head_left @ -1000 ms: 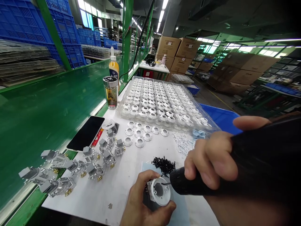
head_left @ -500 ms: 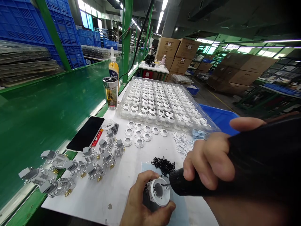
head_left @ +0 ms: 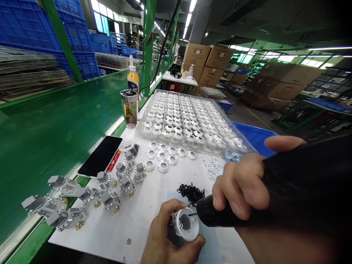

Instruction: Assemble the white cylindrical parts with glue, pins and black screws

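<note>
My left hand (head_left: 172, 234) grips a round white plastic housing (head_left: 189, 234), its open ring face turned to the right. In my right hand (head_left: 242, 187) is a black power screwdriver (head_left: 217, 212), held level. Its thin bit reaches into the housing's ring near the upper inner edge; whether a screw is on the tip cannot be made out. Just behind the housing lies a pile of small black screws (head_left: 191, 193) on a light blue sheet (head_left: 172, 195). Farther back are white screws (head_left: 212, 167) and several loose white rings (head_left: 162, 167).
Several grey-and-white assemblies (head_left: 110, 200) stand at the left, beside a phone (head_left: 100, 156) and a red tube (head_left: 113, 161). A clear tray (head_left: 145, 135) of white rings fills the back. A glass tumbler (head_left: 129, 110) and a yellow bottle (head_left: 133, 79) stand by the green conveyor (head_left: 68, 121).
My right hand and the screwdriver have shifted slightly left, closer to the housing, with the bit farther inside it. The left hand and housing stay in place.
</note>
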The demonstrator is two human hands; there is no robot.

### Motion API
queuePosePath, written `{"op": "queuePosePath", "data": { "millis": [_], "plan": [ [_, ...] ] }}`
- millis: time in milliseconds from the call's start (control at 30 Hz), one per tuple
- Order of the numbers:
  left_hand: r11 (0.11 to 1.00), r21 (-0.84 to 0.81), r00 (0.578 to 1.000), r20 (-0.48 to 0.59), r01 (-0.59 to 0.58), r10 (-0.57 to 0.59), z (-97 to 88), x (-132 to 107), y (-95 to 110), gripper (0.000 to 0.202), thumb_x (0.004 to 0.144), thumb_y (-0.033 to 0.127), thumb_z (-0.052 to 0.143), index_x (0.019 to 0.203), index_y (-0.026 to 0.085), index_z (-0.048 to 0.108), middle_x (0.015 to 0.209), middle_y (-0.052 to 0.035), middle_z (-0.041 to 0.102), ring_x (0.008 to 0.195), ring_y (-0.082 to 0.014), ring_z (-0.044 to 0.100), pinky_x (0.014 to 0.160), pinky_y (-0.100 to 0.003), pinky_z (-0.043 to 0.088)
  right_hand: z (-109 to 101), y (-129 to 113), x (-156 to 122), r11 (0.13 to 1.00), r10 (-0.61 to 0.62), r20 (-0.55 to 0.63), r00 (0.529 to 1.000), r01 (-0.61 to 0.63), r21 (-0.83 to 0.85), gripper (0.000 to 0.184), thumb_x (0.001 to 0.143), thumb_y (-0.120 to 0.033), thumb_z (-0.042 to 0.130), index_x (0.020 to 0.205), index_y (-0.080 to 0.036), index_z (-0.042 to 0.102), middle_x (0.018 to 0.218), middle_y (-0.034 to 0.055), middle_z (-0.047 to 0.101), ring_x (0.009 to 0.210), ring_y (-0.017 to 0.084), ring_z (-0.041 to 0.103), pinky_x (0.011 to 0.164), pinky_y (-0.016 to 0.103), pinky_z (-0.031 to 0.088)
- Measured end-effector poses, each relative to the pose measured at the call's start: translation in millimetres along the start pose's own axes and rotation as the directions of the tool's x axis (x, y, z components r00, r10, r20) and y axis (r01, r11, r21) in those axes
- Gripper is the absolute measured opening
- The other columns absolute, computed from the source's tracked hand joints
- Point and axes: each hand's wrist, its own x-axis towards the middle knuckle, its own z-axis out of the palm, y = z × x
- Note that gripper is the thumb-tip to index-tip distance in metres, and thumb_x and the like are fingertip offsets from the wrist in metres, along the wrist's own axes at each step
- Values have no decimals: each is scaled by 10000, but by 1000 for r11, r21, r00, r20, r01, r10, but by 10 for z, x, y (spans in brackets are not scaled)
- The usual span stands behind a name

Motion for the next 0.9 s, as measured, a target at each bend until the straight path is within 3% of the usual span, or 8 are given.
{"op": "queuePosePath", "data": {
  "millis": [100, 200, 367, 567, 700, 833, 900],
  "plan": [
    [996, 59, 998, 26, 63, -64, -37, 1, -18, 555, 781, 242, 810, 1294, 348, 624, 1180, 6, 730, 1046, -225, 693, 944, -298, 529, 5, 8, 18, 998, -57, 43, 997, 57, 10, 417, 954, -606, 693, 1274, -339, 706, 689, 23, 617, 489, 236, 533, 488, 464, 534],
    [993, 79, 986, 133, 89, -99, -86, 18, -31, 590, 827, 271, 797, 1384, 347, 617, 1347, -36, 696, 1249, -293, 645, 1099, -385, 483, 25, 22, 60, 998, -47, 65, 997, 44, 41, 430, 951, -596, 707, 1284, -324, 708, 683, 26, 626, 496, 238, 546, 486, 451, 537],
    [993, 61, 981, 160, 100, -109, -138, 33, -28, 526, 846, 329, 805, 1342, 299, 632, 1305, -61, 701, 1195, -298, 661, 1054, -381, 514, 65, -53, 129, 995, -27, 190, 981, 7, 104, 473, 986, -652, 593, 1225, -275, 748, 669, 61, 649, 478, 264, 564, 462, 472, 532],
    [994, 59, 983, 149, 95, -103, -149, 36, -14, 522, 854, 350, 805, 1343, 311, 626, 1303, -51, 699, 1184, -293, 662, 1046, -375, 507, 176, -281, 74, 981, 183, 53, 982, -186, 56, 435, 945, -635, 667, 1151, -271, 785, 722, 95, 689, 571, 309, 618, 600, 554, 562],
    [994, 58, 985, 146, 87, -95, -161, 40, -24, 516, 854, 309, 797, 1339, 334, 623, 1286, -26, 702, 1161, -266, 668, 1046, -351, 502, 223, -242, 61, 990, 139, 57, 989, -141, 29, 439, 907, -643, 712, 1147, -282, 782, 698, 86, 679, 552, 301, 597, 572, 548, 553],
    [990, 70, 980, 149, 120, -129, -167, 33, -44, 529, 853, 327, 802, 1352, 338, 625, 1338, -40, 683, 1225, -299, 640, 1076, -383, 487, 289, -150, 61, 999, 15, 48, 999, -16, 35, 281, 985, -530, 678, 1155, -319, 757, 633, 29, 638, 487, 231, 548, 518, 454, 545],
    [990, 68, 980, 148, 125, -134, -165, 28, -45, 530, 854, 338, 803, 1353, 335, 625, 1344, -44, 681, 1233, -304, 636, 1082, -392, 483, 301, -161, 64, 1000, 18, 48, 999, -19, 24, 291, 988, -540, 669, 1148, -316, 760, 636, 36, 642, 495, 234, 554, 519, 456, 543]
  ]
}}
